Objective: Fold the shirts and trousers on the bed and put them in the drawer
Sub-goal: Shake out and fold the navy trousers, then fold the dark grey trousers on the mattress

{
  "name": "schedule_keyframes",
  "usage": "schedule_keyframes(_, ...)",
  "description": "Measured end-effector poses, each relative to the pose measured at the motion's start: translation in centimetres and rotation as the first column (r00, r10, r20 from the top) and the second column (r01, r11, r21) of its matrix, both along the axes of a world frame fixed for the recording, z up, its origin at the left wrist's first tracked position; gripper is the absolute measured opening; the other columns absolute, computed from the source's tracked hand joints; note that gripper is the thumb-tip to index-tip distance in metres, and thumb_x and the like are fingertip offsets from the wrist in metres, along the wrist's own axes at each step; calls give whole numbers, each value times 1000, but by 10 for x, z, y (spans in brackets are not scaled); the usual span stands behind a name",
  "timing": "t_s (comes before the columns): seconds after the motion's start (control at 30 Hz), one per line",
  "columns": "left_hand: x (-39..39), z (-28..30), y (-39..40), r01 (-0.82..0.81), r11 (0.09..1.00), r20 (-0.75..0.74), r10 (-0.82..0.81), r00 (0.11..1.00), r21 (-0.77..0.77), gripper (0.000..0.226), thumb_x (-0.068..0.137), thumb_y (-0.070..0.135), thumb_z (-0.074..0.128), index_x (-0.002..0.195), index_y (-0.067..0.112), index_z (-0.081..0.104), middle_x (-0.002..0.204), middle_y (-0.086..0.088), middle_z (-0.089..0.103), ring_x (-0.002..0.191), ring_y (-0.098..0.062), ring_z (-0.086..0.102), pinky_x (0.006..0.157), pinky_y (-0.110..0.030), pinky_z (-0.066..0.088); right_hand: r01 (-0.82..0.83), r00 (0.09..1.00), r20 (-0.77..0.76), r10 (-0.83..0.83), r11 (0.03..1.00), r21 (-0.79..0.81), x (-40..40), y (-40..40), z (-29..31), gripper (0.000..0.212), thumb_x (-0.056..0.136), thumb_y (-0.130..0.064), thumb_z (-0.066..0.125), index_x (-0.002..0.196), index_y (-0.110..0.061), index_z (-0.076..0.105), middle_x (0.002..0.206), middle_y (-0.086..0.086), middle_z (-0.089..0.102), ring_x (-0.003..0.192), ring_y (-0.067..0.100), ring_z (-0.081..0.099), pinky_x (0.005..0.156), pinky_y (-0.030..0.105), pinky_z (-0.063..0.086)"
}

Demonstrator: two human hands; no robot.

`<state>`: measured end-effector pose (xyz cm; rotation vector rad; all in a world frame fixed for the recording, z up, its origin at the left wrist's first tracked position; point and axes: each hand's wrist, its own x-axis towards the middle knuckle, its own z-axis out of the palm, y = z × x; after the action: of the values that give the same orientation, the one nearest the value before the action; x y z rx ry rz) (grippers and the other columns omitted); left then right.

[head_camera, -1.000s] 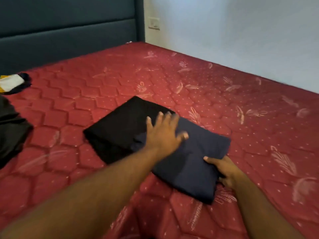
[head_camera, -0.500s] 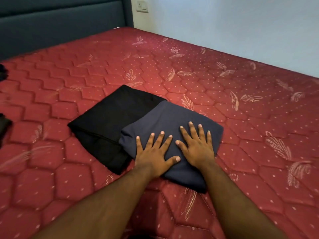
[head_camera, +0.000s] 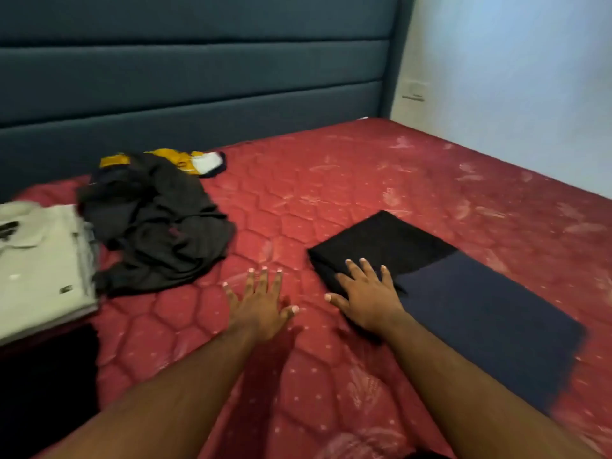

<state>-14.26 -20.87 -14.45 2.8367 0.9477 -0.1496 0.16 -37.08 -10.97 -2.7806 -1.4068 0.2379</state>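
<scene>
A folded navy garment (head_camera: 490, 323) lies on the red mattress (head_camera: 331, 180) at the right, overlapping a folded black garment (head_camera: 381, 240) behind it. My right hand (head_camera: 367, 296) rests flat with fingers spread on the near left corner of the black one. My left hand (head_camera: 260, 303) hovers flat over bare mattress to the left, holding nothing. A crumpled dark shirt (head_camera: 155, 223) lies further left. A folded pale polo shirt (head_camera: 39, 263) sits at the left edge, and a yellow and white garment (head_camera: 192, 160) lies near the headboard.
The dark blue padded headboard (head_camera: 198, 77) runs along the back. A pale wall with a socket (head_camera: 412, 91) bounds the right side. A dark cloth (head_camera: 46, 376) lies at the near left edge.
Both hands left the top of the navy garment and shifted left. The view swung left, bringing the crumpled dark shirt and the pale polo into sight.
</scene>
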Motion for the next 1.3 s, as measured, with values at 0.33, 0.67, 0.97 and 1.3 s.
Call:
schedule_keyframes(0.33, -122, -51, 223, -369, 928, 83, 373, 924, -56, 86, 90, 65, 44, 155, 31, 0, 164, -1, -3, 150, -28, -4, 116, -61, 9, -376, 926, 8, 376, 924, 64, -89, 281, -50, 64, 96, -40, 46, 152, -34, 15, 163, 1, 4, 145, 31, 21, 113, 52, 24)
schedule_keyframes(0.67, -132, -76, 211, -364, 918, 170, 339, 925, 155, 43, 89, 41, 51, 131, 31, 51, 118, 2, 62, 110, -27, 51, 88, -40, 35, -279, 960, -33, 279, 960, -1, -121, 301, -79, 32, 94, -24, 38, 122, -18, 50, 130, 11, 55, 114, 36, 58, 93, 42, 44)
schedule_keyframes(0.97, -261, -57, -2, -61, 993, 168, 78, 983, -99, 26, 72, 42, 48, 93, 29, 55, 84, 6, 68, 84, -24, 63, 68, -37, 43, -344, 812, -577, 90, 873, -347, -228, 86, -30, 23, 90, -27, 49, 88, -8, 63, 86, 12, 63, 76, 25, 65, 55, 20, 45)
schedule_keyframes(1.3, -331, -15, -46, -228, 944, 208, 280, 937, -240, 49, 76, 28, 45, 121, 30, 63, 119, -1, 55, 111, -26, 55, 93, -37, 47, -77, 866, -479, 145, 984, 159, -235, 33, -17, 20, 89, -33, 62, 75, -19, 61, 88, 10, 67, 79, 26, 67, 66, 31, 48)
